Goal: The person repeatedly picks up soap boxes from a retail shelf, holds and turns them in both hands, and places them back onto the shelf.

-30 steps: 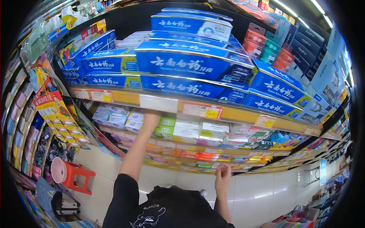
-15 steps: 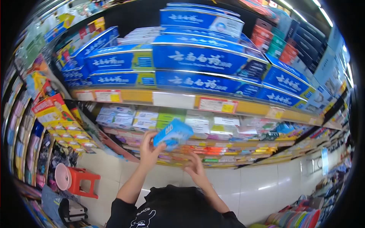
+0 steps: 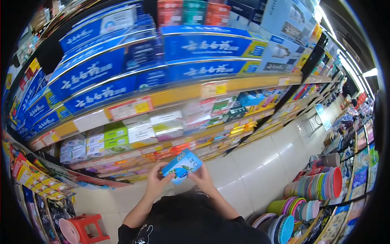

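Note:
A light-blue printed box (image 3: 183, 166) with a leaf picture is held up in front of my chest. My left hand (image 3: 157, 179) grips its left end, thumb across the lower edge. On the other end, my right hand (image 3: 202, 177) has closed around the lower right corner. The broad printed face points up toward me. Beyond it, white and green boxes (image 3: 116, 138) line the lower shelf. Large blue boxes with white lettering (image 3: 95, 71) are stacked on the shelf above.
A yellow shelf edge (image 3: 170, 96) with price tags runs across the view. At lower left stands a red stool (image 3: 90, 228) beside a pink basin (image 3: 69, 232). Stacked colourful basins (image 3: 315, 184) sit on the tiled floor (image 3: 260, 160) at right, near another goods rack.
My right hand, apart from the box before, now holds it too. The box has turned its broad face toward me. My view has swung right along the shelves.

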{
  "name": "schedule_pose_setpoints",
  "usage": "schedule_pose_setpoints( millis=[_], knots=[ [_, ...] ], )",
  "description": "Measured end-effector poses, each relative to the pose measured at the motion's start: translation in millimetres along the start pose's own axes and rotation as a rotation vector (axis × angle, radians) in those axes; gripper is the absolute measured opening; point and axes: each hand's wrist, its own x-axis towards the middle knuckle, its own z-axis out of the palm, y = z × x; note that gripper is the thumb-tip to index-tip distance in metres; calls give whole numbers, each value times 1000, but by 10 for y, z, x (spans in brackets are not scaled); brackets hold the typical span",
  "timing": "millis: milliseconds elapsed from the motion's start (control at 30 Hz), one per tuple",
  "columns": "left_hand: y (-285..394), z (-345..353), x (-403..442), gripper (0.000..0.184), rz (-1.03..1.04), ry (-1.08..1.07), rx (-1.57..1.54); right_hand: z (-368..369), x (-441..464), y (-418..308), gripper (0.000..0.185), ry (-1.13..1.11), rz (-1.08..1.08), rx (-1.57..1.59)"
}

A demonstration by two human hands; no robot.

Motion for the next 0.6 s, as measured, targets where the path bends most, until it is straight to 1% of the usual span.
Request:
schedule_pose_setpoints(
  millis=[100, 200, 233, 333, 367, 467, 500, 600],
  knots=[
    [-92, 431, 220, 55, -47, -103, -73, -329, -30, -238, 66, 119, -60, 9],
    [-178, 1043, 417, 76, 247, -13, -38, -814, 86, -436, 66, 198, -138, -63],
    [-257, 1184, 511, 92, 357, -78, 39, -989, 144, -498, 65, 218, -167, -100],
    [-261, 1715, 726, 89, 490, -26, 286, -1398, 315, -771, 60, 325, -224, -107],
    [-222, 1860, 798, 83, 482, -8, 434, -1506, 385, -889, 58, 338, -248, -113],
    [-114, 2306, 1117, 75, 487, 18, 442, -1727, 646, -1253, 56, 389, -299, -99],
    [-54, 2434, 1238, 69, 526, 27, 467, -1844, 723, -1368, 60, 353, -267, -89],
    [-25, 2758, 1612, 67, 613, 100, 435, -2199, 1130, -1495, 55, 369, -341, -219]
  ],
)
